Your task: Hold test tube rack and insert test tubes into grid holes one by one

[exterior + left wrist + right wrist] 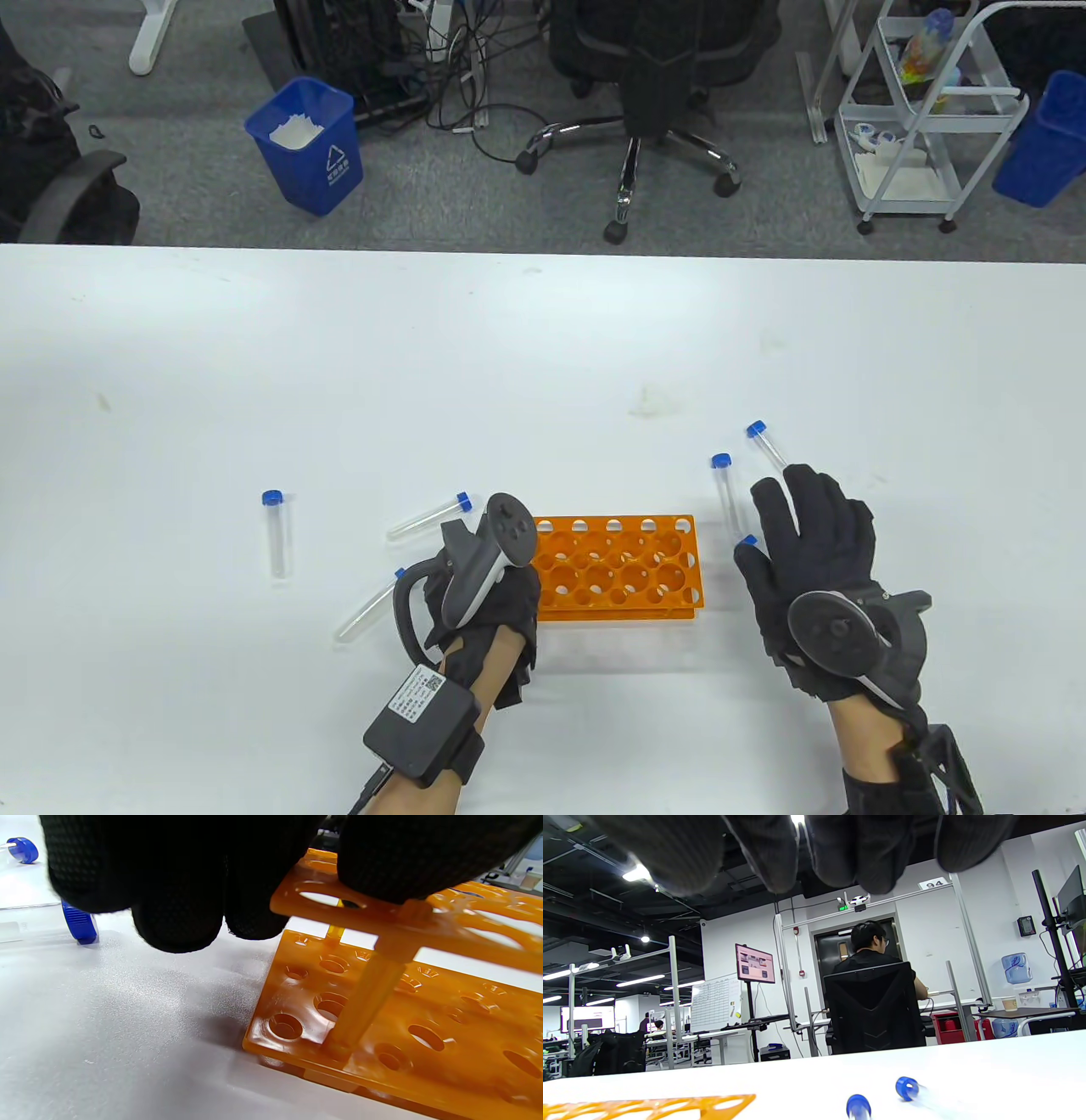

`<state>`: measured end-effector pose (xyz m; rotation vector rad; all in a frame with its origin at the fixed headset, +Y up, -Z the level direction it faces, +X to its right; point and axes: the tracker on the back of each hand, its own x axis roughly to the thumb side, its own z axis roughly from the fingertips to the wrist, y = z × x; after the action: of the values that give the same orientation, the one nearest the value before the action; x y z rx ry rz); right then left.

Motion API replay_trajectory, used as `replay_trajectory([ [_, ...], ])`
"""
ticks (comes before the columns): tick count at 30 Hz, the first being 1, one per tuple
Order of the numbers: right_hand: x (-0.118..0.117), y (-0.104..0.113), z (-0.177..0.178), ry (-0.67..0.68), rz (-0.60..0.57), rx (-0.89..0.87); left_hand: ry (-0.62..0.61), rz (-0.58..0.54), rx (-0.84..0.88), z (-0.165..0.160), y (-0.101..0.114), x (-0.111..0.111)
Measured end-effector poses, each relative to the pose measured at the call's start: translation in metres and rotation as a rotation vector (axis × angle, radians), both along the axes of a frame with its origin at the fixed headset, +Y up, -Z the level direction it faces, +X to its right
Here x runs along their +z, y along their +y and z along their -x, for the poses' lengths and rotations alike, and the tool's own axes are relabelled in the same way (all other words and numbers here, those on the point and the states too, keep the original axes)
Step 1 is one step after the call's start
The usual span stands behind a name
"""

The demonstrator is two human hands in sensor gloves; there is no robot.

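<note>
The orange test tube rack (pixel 624 564) stands on the white table with all its holes empty. My left hand (pixel 509 594) grips its left end; in the left wrist view the thumb (pixel 415 861) presses on the rack's top plate (pixel 466 929) and the other fingers (pixel 178 908) hang beside that end. My right hand (pixel 785 531) is open, fingers spread, to the right of the rack over clear blue-capped tubes: one tube (pixel 724 497) lies by the index finger, another (pixel 768 446) beyond the fingertips, and a blue cap (pixel 748 540) shows at the thumb. It holds nothing.
Three more blue-capped tubes lie left of the rack: one far left (pixel 277 535), one (pixel 428 518) behind my left hand, one (pixel 369 607) partly under its tracker. Two caps (pixel 859 1106) (pixel 907 1087) show in the right wrist view. Chairs and bins stand beyond the table's far edge.
</note>
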<state>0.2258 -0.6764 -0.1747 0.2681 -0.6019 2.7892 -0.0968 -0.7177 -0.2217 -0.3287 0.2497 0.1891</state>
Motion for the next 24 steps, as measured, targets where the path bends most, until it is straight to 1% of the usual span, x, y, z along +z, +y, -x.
replay_trajectory([
  [2, 0.000, 0.000, 0.000, 0.000, 0.001, -0.002, 0.003, -0.011, 0.052, 0.002, 0.003, 0.001],
  [4, 0.000, 0.000, 0.000, 0.000, 0.004, -0.003, 0.009, -0.015, 0.165, 0.005, 0.007, 0.001],
  [6, 0.000, 0.000, 0.000, -0.001, 0.009, -0.002, 0.040, -0.008, 0.354, 0.011, 0.007, 0.001],
  [7, -0.001, 0.000, 0.000, -0.002, 0.011, -0.002, 0.044, -0.005, 0.404, 0.012, 0.007, 0.001],
  [8, -0.001, 0.000, 0.000, -0.004, 0.014, -0.001, 0.039, 0.005, 0.425, 0.015, 0.008, 0.001],
  [10, -0.001, 0.000, -0.001, -0.008, 0.018, -0.005, 0.046, -0.019, 0.458, 0.022, 0.011, 0.001],
  [13, -0.002, 0.000, -0.003, -0.015, 0.022, -0.014, 0.064, -0.026, 0.614, 0.035, 0.016, 0.003],
  [16, -0.004, -0.001, -0.007, -0.023, 0.034, -0.035, 0.046, -0.036, 0.781, 0.055, 0.030, 0.005],
  [20, -0.008, -0.004, -0.010, -0.034, 0.055, -0.046, 0.068, -0.033, 1.079, 0.094, 0.046, 0.011],
  [21, -0.009, -0.006, -0.011, -0.035, 0.065, -0.051, 0.068, -0.042, 1.124, 0.106, 0.050, 0.013],
  [24, -0.012, -0.009, -0.012, -0.039, 0.088, -0.054, 0.062, -0.081, 1.183, 0.133, 0.055, 0.017],
])
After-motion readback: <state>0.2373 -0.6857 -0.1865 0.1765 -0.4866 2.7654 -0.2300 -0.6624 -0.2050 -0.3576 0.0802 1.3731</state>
